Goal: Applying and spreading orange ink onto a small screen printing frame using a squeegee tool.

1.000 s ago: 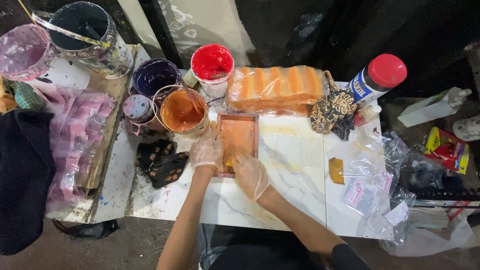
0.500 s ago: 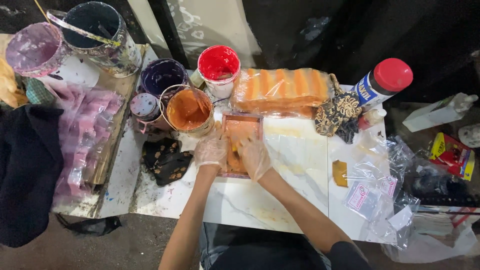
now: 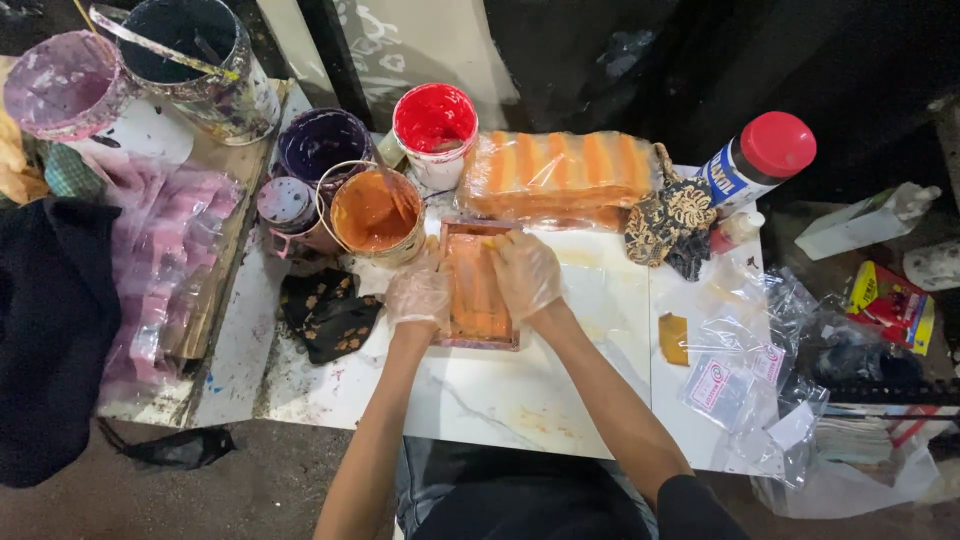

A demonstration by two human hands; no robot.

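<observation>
Left hand: gloved in clear plastic, grip closed over the left edge of the small orange-smeared frame.
Right hand: gloved too, fingers spread flat, pressing on the frame's upper right part; it grasps nothing.
Frame: lies flat on the white marble tabletop, just below the orange paint tub.
Behind: red paint tub, purple tub, wrapped orange-striped bundle.
Right: red-capped can, clear plastic bags.
Left: dark patterned cloth.
</observation>
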